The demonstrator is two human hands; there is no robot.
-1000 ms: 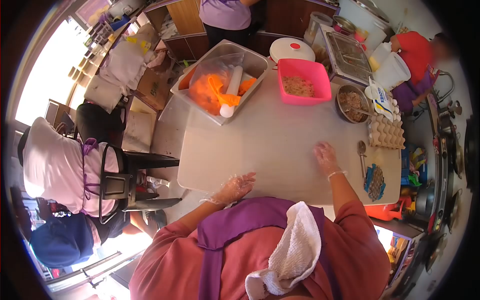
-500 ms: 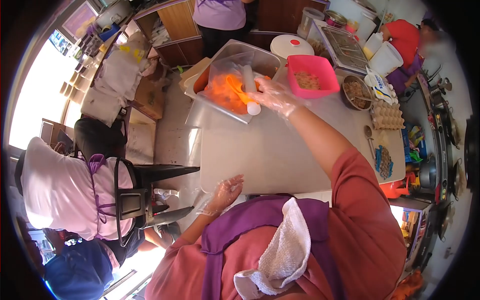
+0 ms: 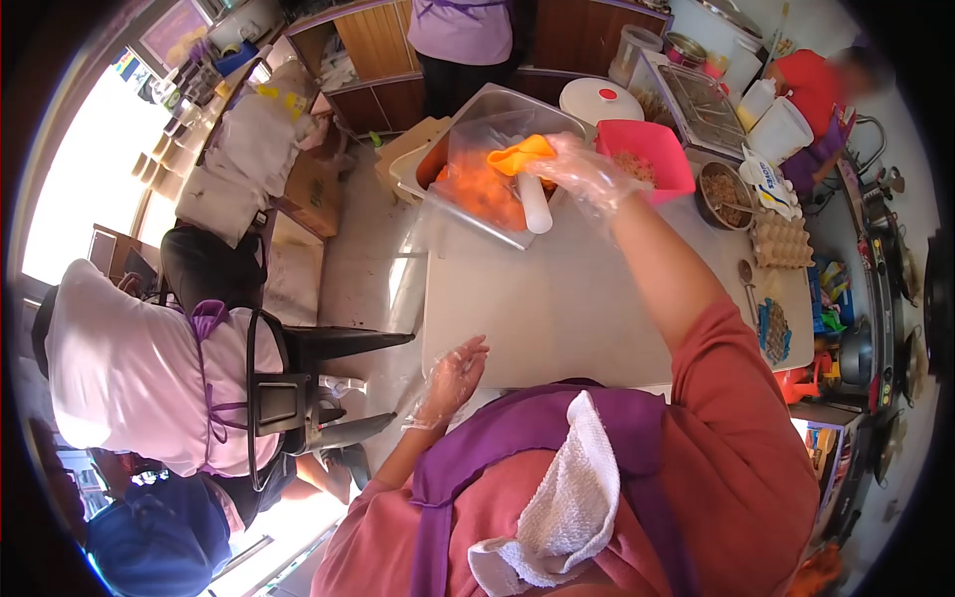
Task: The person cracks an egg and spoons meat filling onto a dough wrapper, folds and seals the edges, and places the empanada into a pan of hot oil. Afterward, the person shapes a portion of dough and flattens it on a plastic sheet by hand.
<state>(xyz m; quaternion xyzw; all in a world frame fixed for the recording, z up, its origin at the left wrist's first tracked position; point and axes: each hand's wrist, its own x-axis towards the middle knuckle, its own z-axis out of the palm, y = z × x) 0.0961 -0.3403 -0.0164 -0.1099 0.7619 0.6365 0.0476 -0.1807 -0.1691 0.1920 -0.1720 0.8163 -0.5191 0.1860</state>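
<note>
My right hand (image 3: 582, 169), in a clear plastic glove, grips a limp, bright orange sheet (image 3: 522, 155) that could be dough or cloth. It hangs over the corner of a metal tray (image 3: 512, 239). Orange stuff (image 3: 477, 194) lies in the tray, partly under clear plastic film. A white rolling pin (image 3: 535, 207) leans in the tray just below my right hand. Near the table's front left edge, my left hand (image 3: 458, 376), also gloved in clear plastic, is open with nothing in it.
Right of the tray stand a pink tub (image 3: 662, 164), a bowl of filling (image 3: 721, 194), egg cartons (image 3: 781, 239) and a spoon (image 3: 747, 284) on the table (image 3: 537, 308). A white lid (image 3: 600, 99) lies behind. A seated person (image 3: 149, 368) is at the left; others stand beyond.
My right hand has lifted the orange sheet up, away from the rolling pin. The view has shifted slightly, and my left hand's fingers look straighter.
</note>
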